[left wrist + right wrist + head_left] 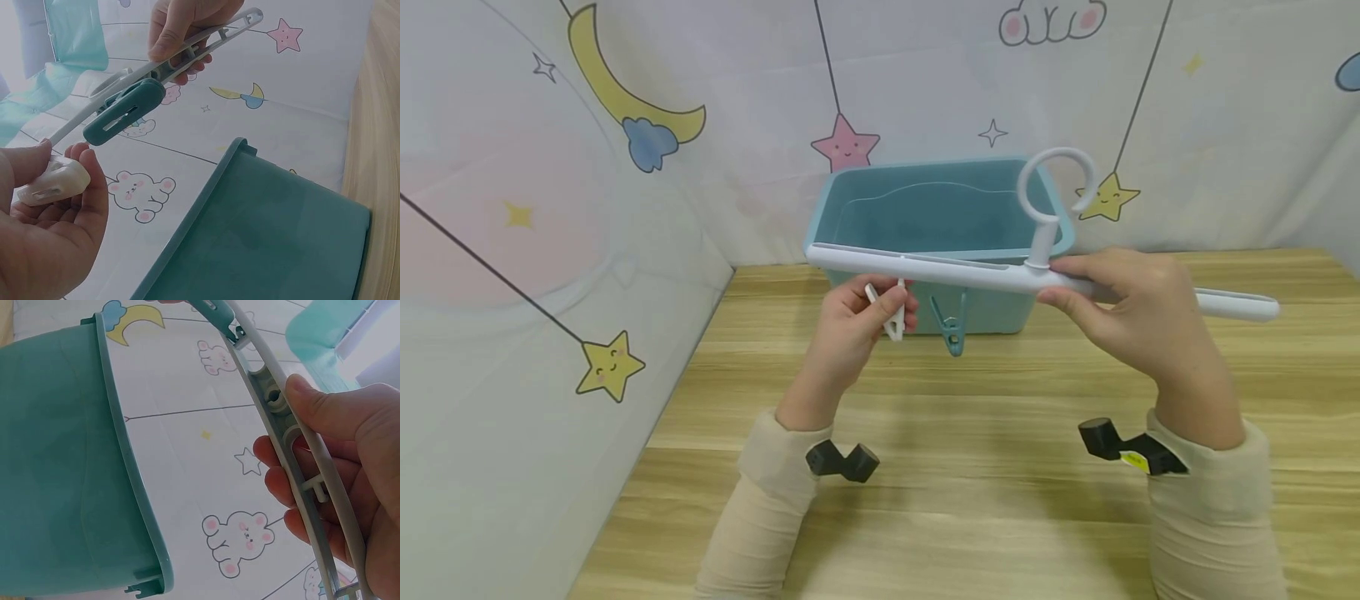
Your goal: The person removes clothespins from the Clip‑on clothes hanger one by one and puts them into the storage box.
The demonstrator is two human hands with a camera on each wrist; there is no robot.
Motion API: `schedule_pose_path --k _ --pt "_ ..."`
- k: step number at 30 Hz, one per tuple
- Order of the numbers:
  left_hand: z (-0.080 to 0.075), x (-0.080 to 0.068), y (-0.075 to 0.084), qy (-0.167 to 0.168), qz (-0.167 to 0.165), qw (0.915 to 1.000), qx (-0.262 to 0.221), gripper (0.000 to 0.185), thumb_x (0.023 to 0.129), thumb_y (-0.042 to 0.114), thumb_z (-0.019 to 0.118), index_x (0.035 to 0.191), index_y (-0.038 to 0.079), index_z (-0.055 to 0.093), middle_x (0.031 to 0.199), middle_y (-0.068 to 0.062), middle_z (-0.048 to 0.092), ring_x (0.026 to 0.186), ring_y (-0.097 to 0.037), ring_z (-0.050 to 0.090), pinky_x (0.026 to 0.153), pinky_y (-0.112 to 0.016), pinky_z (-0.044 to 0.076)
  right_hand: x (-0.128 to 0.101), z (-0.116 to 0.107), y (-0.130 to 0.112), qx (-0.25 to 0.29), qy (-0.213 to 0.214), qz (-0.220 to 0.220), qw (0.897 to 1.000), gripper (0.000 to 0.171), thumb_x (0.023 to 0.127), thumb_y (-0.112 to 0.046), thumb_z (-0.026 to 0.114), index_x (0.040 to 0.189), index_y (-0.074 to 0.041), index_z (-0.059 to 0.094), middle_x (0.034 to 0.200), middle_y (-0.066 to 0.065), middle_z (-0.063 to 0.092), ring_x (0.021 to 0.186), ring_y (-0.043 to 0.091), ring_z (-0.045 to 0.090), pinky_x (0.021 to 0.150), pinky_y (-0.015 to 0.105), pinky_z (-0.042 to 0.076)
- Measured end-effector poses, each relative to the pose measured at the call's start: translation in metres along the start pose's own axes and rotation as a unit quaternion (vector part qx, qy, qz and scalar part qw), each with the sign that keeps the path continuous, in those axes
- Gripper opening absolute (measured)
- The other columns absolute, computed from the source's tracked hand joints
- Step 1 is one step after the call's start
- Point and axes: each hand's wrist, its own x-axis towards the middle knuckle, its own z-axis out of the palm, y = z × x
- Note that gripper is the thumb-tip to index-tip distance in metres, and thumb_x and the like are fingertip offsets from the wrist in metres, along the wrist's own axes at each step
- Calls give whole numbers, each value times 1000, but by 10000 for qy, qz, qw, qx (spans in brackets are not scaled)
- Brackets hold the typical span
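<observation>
White clip [57,181] pinched in left hand [857,319], hanger [958,272] in right hand [1142,310]; illegible yellow label [1135,461].

Both hands [856,321] [1146,312] curled, apart

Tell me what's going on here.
A person's right hand holds up a hanger. The left hand pinches a white clip close by its underside; whether that clip is attached is unclear. A green clip hangs from the hanger between the hands. Behind, a bin stands on the table.
</observation>
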Motion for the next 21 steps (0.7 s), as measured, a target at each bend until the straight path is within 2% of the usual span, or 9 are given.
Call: schedule_pose_path --k 8,16,21 --pt "0 0 1 -20 70 10000 58 15 96 -8 47 96 -1 61 82 0 68 71 -9 65 70 -25 56 -1 4 2 207 269 15 9994 61 90 -56 58 88 3 74 74 11 70 59 14 55 64 10 38" --pt "3 1 0 441 176 9975 515 8 93 -10 53 94 -13 60 75 4 67 65 -8 63 65 -23 54 -2 4 2 135 272 60 9995 63 90 -58 56 88 3 74 74 12 71 60 18 59 63 12 39" --pt "1 1 -1 549 119 9958 718 9 92 -9 55 95 -17 59 72 4 66 64 -8 61 64 -23 52 -3 5 3 60 292 77 9995 63 90 -58 57 88 3 74 73 12 70 58 18 58 60 16 38"
